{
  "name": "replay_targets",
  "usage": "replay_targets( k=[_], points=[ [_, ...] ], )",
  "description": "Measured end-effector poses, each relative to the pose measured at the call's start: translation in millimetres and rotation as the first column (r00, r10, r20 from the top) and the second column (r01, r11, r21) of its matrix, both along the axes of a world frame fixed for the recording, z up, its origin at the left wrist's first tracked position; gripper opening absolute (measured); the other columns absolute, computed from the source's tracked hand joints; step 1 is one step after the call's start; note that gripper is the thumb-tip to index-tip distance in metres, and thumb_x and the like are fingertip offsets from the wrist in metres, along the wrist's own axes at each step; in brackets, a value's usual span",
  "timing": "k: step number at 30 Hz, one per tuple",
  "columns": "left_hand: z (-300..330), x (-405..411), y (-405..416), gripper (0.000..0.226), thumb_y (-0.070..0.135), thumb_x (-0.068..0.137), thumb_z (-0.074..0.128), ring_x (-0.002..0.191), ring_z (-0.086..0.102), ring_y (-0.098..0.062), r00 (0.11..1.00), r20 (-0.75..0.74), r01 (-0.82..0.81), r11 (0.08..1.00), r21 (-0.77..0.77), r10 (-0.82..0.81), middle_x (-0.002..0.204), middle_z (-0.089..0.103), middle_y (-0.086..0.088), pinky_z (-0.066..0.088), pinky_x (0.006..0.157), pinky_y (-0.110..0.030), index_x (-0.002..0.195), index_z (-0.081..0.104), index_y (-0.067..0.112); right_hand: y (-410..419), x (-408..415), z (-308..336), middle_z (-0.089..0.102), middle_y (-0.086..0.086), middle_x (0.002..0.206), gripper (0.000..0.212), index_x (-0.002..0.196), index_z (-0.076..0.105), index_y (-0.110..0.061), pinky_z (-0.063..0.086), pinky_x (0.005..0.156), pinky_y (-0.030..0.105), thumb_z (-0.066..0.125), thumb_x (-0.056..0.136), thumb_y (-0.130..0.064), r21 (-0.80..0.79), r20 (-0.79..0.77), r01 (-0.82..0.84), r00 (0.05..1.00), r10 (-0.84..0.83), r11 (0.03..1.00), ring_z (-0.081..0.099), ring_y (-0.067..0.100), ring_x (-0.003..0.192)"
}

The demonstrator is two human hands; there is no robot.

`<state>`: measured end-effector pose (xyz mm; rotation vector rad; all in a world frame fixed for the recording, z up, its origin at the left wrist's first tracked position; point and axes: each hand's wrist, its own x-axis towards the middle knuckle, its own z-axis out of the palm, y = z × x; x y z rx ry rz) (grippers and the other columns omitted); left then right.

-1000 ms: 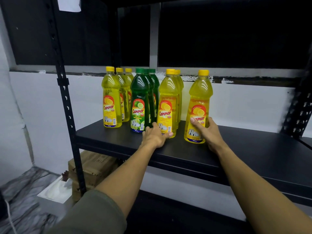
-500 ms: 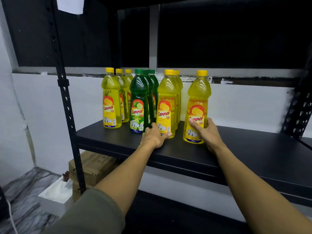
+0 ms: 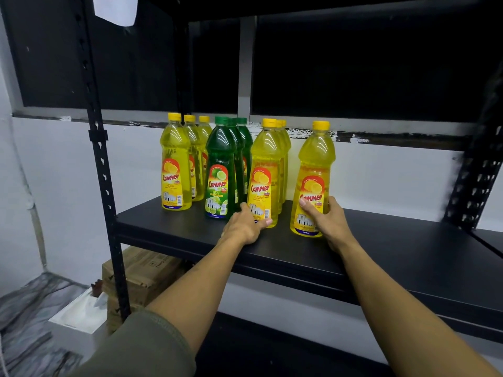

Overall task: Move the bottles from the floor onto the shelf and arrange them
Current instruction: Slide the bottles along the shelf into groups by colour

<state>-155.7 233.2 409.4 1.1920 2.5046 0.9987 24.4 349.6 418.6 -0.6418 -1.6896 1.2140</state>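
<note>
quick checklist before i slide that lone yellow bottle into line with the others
1. Right hand grips the lone yellow bottle low around its label: ok.
2. Bottle upright, base on the shelf: ok.
3. Left hand holds the base of the front yellow bottle of the neighbouring row, steadying it: ok.
4. Open gap on the shelf between the lone bottle and that row: ok.
5. Space behind the lone bottle for more bottles: ok, bare shelf shows there.
6. Cap on tight: cannot tell.
</note>
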Motion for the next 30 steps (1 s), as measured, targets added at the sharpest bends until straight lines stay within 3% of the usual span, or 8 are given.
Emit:
replay_targets(
  k=[15,18,21,23,26,28,30],
  points=[
    [2.2,2.4,-2.3,0.089,0.062,0.091,0.06,0.132,0.05,-0.036,1.0,-0.019,-0.001,1.0,-0.015,0.001,0.145,0.049,-0.014,0.045,0.105,-0.053,0.154,0.019,0.014,-5.6,1.4,1.4,0.065,-0.004,0.115,0.055,0.132,0.049,-0.02,0.053,0.072,0.023,0.074,0.086,-0.038,0.006,0.022,0.023,0.999,-0.023,1.0,0.067,0.015,0.102],
    [3.7,7.4,-6.3,0.092,0.063,0.09,0.061,0.133,0.049,-0.035,0.999,-0.04,-0.011,1.0,-0.021,0.011,0.147,0.048,-0.015,0.045,0.105,-0.052,0.154,0.021,0.011,-13.5,7.0,4.1,0.062,0.003,0.127,0.067,0.138,0.045,-0.016,0.052,0.077,0.025,0.076,0.084,-0.039,-0.027,0.044,0.029,0.999,-0.028,0.999,0.065,0.02,0.108],
    [5.2,12.7,-16.8,0.082,0.061,0.09,0.063,0.128,0.054,-0.033,0.987,-0.161,-0.03,0.998,-0.051,0.022,0.14,0.053,-0.014,0.049,0.099,-0.046,0.146,0.033,0.009,-31.4,21.2,9.8,0.055,0.007,0.136,0.081,0.145,0.036,-0.008,0.048,0.085,0.028,0.077,0.083,-0.039,-0.036,0.131,0.123,0.984,-0.117,0.992,0.058,0.017,0.11],
    [4.9,15.2,-29.6,0.075,0.062,0.092,0.06,0.125,0.056,-0.032,0.975,-0.223,-0.038,0.996,-0.082,0.019,0.137,0.056,-0.013,0.049,0.095,-0.043,0.142,0.038,0.01,-45.0,37.3,9.4,0.054,0.011,0.138,0.076,0.142,0.041,-0.005,0.045,0.09,0.032,0.077,0.085,-0.042,0.111,0.365,0.216,0.899,-0.242,0.97,0.057,0.023,0.119],
    [0.2,21.7,-56.6,0.065,0.063,0.096,0.048,0.124,0.055,-0.03,0.938,-0.338,0.034,0.993,-0.113,-0.07,0.136,0.058,-0.01,0.046,0.096,-0.042,0.139,0.049,0.015,-70.6,61.6,-2.4,0.065,0.007,0.121,0.058,0.121,0.057,-0.018,0.05,0.095,0.042,0.057,0.089,-0.066,0.424,0.713,0.121,0.567,-0.413,0.898,0.063,0.028,0.112],
    [-8.7,25.5,-75.1,0.061,0.06,0.101,0.037,0.134,0.049,-0.028,0.885,-0.442,0.112,0.988,-0.109,-0.149,0.144,0.054,-0.008,0.039,0.107,-0.042,0.143,0.051,0.017,-88.8,74.5,-16.4,0.068,0.0,0.106,0.058,0.1,0.059,-0.024,0.05,0.092,0.042,0.029,0.093,-0.074,0.571,0.724,0.057,0.436,-0.534,0.819,0.065,0.023,0.103],
    [-19.8,26.8,-89.2,0.063,0.057,0.105,0.027,0.146,0.037,-0.025,0.839,-0.512,0.163,0.983,-0.085,-0.184,0.156,0.046,-0.004,0.029,0.118,-0.042,0.149,0.047,0.017,-104.9,85.0,-34.4,0.067,-0.006,0.115,0.066,0.105,0.061,-0.028,0.044,0.099,0.042,0.009,0.097,-0.068,0.714,0.612,0.056,0.434,-0.661,0.698,0.061,0.018,0.117]
  ],
)
